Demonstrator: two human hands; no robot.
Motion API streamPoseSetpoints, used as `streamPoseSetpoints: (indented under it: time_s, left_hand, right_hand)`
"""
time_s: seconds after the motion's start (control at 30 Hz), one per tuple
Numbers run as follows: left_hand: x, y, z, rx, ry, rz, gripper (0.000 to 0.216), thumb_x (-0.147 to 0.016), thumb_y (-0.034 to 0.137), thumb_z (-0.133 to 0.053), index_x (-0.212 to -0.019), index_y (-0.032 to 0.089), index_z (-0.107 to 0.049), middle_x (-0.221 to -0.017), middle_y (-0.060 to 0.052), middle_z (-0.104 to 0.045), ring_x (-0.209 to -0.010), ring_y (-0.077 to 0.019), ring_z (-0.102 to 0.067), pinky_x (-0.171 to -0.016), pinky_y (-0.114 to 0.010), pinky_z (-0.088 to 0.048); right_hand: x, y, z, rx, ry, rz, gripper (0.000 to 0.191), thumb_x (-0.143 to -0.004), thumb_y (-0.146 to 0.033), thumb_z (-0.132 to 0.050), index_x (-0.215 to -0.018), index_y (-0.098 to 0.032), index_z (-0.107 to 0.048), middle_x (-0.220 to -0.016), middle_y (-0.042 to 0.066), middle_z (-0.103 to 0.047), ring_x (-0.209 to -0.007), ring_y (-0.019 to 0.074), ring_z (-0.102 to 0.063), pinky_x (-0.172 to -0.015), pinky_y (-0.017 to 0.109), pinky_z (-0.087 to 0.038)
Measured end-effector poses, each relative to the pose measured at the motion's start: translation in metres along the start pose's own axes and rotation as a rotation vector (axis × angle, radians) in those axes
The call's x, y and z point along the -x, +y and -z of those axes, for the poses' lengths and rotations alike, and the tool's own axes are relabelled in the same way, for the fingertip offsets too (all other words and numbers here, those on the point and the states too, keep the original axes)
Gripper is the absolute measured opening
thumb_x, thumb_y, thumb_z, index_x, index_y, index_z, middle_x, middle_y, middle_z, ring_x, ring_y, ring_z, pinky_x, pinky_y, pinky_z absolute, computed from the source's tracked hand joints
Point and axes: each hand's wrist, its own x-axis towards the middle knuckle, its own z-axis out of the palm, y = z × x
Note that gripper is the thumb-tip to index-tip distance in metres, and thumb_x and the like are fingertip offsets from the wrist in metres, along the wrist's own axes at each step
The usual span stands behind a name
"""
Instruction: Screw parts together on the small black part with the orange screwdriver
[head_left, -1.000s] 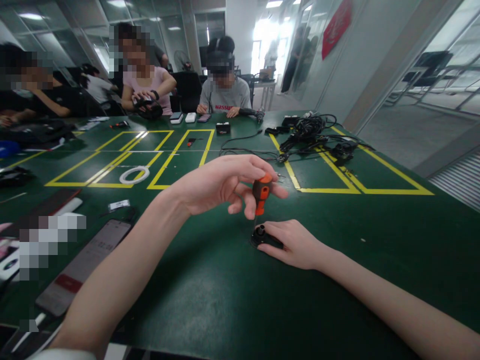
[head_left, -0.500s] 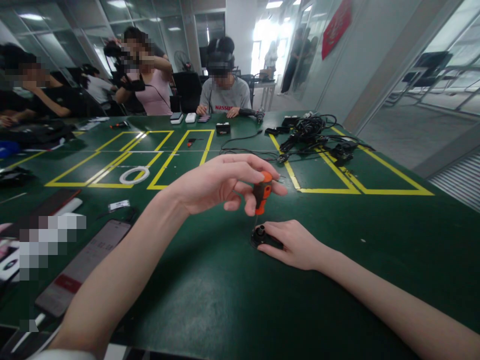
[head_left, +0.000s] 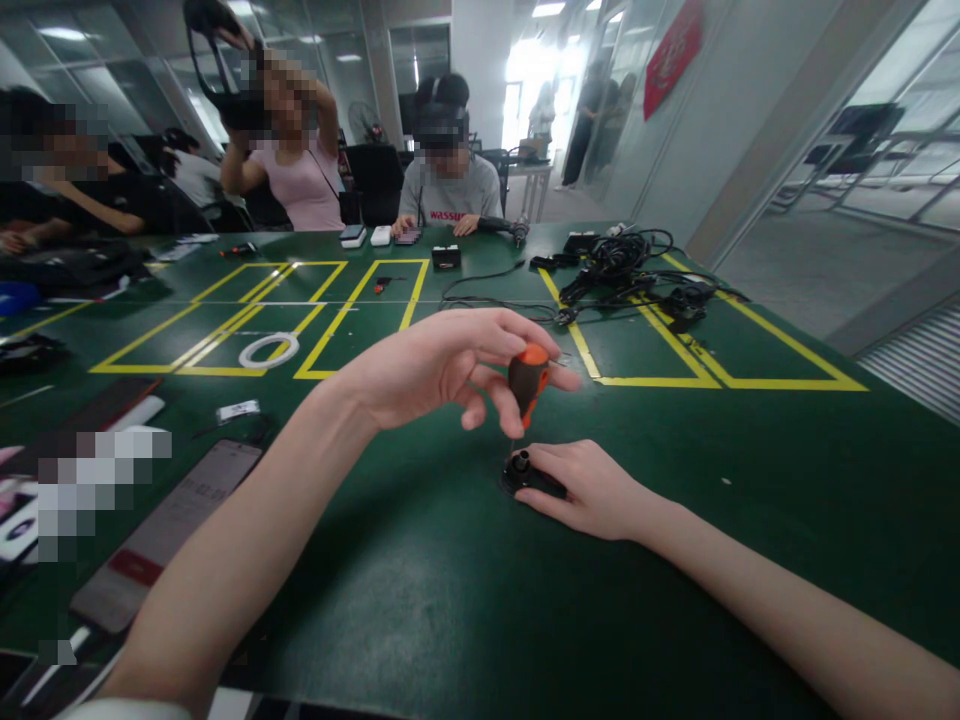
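My left hand grips the orange and dark grey handle of a screwdriver between thumb and fingers. The screwdriver stands roughly upright, and its thin shaft points down to a small black part with a short round post. Where the tip meets the part is too small to make out. My right hand is closed round the black part from the right, pressing it against the green table.
A phone lies by my left forearm. Beyond my hands are a white tape ring, yellow tape lines and a tangle of black cables. Across the table, a person in a grey shirt sits near a person in pink.
The screwdriver handle has turned in my left fingers, and those fingers have shifted slightly. My right hand and the black part stay put. The person in pink has raised a headset.
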Motion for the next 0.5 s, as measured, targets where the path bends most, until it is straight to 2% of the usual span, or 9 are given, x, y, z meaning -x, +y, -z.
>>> streamPoseSetpoints:
  time_s: [0.13, 0.27, 0.4, 0.5]
  left_hand:
    - [0.0011, 0.0008, -0.0011, -0.046, 0.068, -0.017, 0.032, -0.082, 0.023, -0.074, -0.113, 0.018, -0.067, -0.092, -0.003, -0.07, -0.052, -0.0027, -0.049, -0.042, -0.015, -0.03]
    - [0.002, 0.0015, -0.0009, -0.089, 0.091, -0.024, 0.028, -0.078, 0.025, -0.08, -0.104, 0.016, -0.071, -0.082, 0.0, -0.065, -0.052, -0.0014, -0.045, -0.042, -0.014, -0.027]
    - [0.0007, 0.0009, 0.001, -0.054, 0.054, -0.009, 0.029, -0.087, 0.038, -0.069, -0.103, 0.013, -0.069, -0.103, -0.009, -0.072, -0.064, -0.009, -0.063, -0.045, -0.015, -0.037]
    - [0.0001, -0.0003, 0.0023, -0.037, 0.046, -0.01, 0.028, -0.09, 0.036, -0.066, -0.109, 0.015, -0.066, -0.114, -0.011, -0.072, -0.068, -0.0107, -0.067, -0.046, -0.016, -0.04]
  right_hand:
    - [0.0001, -0.0003, 0.0009, -0.02, -0.011, -0.002, 0.025, -0.102, -0.039, -0.053, -0.103, -0.016, -0.064, -0.095, 0.009, -0.075, -0.08, 0.0235, -0.073, -0.067, 0.031, -0.045]
    - [0.0009, 0.0004, 0.0004, -0.027, -0.011, -0.002, 0.027, -0.103, -0.039, -0.052, -0.106, -0.015, -0.064, -0.098, 0.009, -0.075, -0.082, 0.0236, -0.073, -0.069, 0.031, -0.046]
    - [0.0013, 0.0011, -0.0005, -0.019, -0.01, -0.009, 0.026, -0.103, -0.04, -0.053, -0.104, -0.017, -0.064, -0.097, 0.009, -0.075, -0.083, 0.0235, -0.073, -0.068, 0.031, -0.047]
    - [0.0011, 0.0004, 0.0006, -0.017, -0.019, -0.017, 0.026, -0.103, -0.04, -0.052, -0.103, -0.017, -0.064, -0.097, 0.009, -0.075, -0.083, 0.0234, -0.073, -0.068, 0.031, -0.047]
